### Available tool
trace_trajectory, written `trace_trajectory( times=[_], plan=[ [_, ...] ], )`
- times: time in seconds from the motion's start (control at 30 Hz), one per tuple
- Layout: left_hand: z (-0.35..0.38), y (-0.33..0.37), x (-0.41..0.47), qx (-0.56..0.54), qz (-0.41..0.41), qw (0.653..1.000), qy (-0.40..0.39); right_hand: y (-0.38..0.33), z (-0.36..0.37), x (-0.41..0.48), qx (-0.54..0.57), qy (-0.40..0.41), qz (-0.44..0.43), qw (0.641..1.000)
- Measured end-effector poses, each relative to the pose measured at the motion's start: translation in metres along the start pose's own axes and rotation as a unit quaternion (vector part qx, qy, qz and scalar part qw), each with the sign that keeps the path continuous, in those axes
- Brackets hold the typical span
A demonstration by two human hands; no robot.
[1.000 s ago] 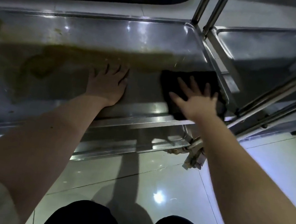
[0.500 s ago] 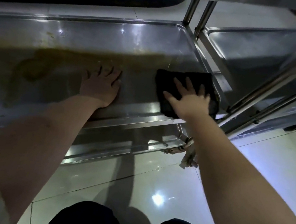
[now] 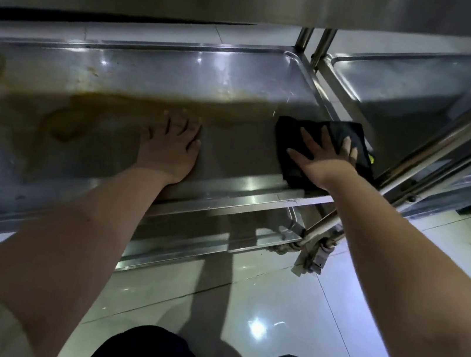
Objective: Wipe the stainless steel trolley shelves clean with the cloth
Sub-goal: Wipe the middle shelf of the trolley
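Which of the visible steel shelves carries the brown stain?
The shelf under the left hand, streaked brown; the lower shelf and the neighbouring trolley's shelf show no stain.

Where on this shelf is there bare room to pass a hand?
Bare steel lies between the left hand and the cloth, and from the brown stain to the back rim. Crowded: the right corner, right hand on cloth beside the posts.
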State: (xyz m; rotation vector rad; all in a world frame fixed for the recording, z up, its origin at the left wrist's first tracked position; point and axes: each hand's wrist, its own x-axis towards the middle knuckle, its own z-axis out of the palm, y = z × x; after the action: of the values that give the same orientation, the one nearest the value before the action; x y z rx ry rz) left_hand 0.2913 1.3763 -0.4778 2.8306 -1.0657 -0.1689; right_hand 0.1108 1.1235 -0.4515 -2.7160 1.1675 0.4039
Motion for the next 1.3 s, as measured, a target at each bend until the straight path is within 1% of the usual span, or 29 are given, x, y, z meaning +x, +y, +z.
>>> trace_trajectory(
  times=[0.07,0.1,0.13,0.23,0.27,0.3,0.33,0.4,0.47,0.5,0.57,0.67,0.73,0.87,0.97,1.07,1.17,1.3],
  plan=[
    [0.001,-0.001,0.001,0.001,-0.002,1.000,0.005,-0.020,-0.002,0.011,-0.005,0.022,0.028,0.999],
    [0.001,-0.001,0.002,0.001,-0.003,1.000,0.004,-0.038,0.001,0.010,-0.005,0.033,0.026,0.999],
    [0.002,-0.002,0.003,0.000,-0.004,1.000,0.002,-0.059,0.005,0.005,-0.006,0.037,0.003,0.999],
    [0.002,-0.004,0.003,0.000,-0.004,1.000,0.002,-0.108,0.024,-0.019,-0.027,0.029,-0.124,0.991],
    [0.002,-0.004,0.004,-0.002,-0.004,1.000,0.002,-0.111,0.028,-0.024,-0.032,0.024,-0.147,0.988],
    [0.001,-0.005,0.005,-0.007,-0.005,1.000,-0.001,-0.105,0.029,-0.025,-0.030,0.020,-0.151,0.988],
    [0.000,-0.005,0.006,-0.012,-0.005,1.000,-0.008,-0.092,0.026,-0.025,-0.023,0.019,-0.138,0.990],
    [-0.002,-0.004,0.010,-0.011,0.000,1.000,-0.021,-0.052,0.017,-0.019,-0.004,0.020,-0.077,0.997],
    [-0.007,-0.005,0.019,-0.003,0.010,1.000,-0.020,-0.010,0.005,-0.014,0.012,0.005,-0.011,1.000],
    [-0.010,-0.007,0.024,0.000,0.010,1.000,-0.014,0.004,0.001,-0.014,0.011,-0.001,0.005,1.000],
    [-0.013,-0.012,0.035,0.010,0.010,1.000,-0.002,0.016,0.000,-0.018,-0.002,-0.002,0.004,1.000],
    [-0.010,-0.019,0.048,0.013,0.005,1.000,-0.008,0.012,0.001,-0.030,-0.021,0.006,-0.010,1.000],
    [-0.005,-0.022,0.053,0.006,-0.005,1.000,-0.013,0.006,0.004,-0.039,-0.037,0.010,0.003,0.999],
    [-0.002,-0.024,0.053,-0.009,-0.006,1.000,-0.008,-0.007,0.014,-0.045,-0.062,-0.009,0.038,0.997],
    [-0.003,-0.023,0.053,0.002,-0.007,1.000,-0.006,-0.009,0.012,-0.021,-0.038,-0.005,0.029,0.999],
    [-0.002,-0.023,0.052,0.008,-0.002,1.000,-0.001,-0.012,0.002,0.012,-0.016,0.023,0.005,1.000],
    [-0.003,-0.024,0.052,0.003,-0.005,1.000,0.003,-0.020,-0.002,0.028,-0.013,0.038,0.001,0.999],
    [-0.007,-0.022,0.052,-0.017,-0.017,0.999,-0.022,-0.016,0.005,-0.001,0.019,0.001,0.018,1.000]
  ],
)
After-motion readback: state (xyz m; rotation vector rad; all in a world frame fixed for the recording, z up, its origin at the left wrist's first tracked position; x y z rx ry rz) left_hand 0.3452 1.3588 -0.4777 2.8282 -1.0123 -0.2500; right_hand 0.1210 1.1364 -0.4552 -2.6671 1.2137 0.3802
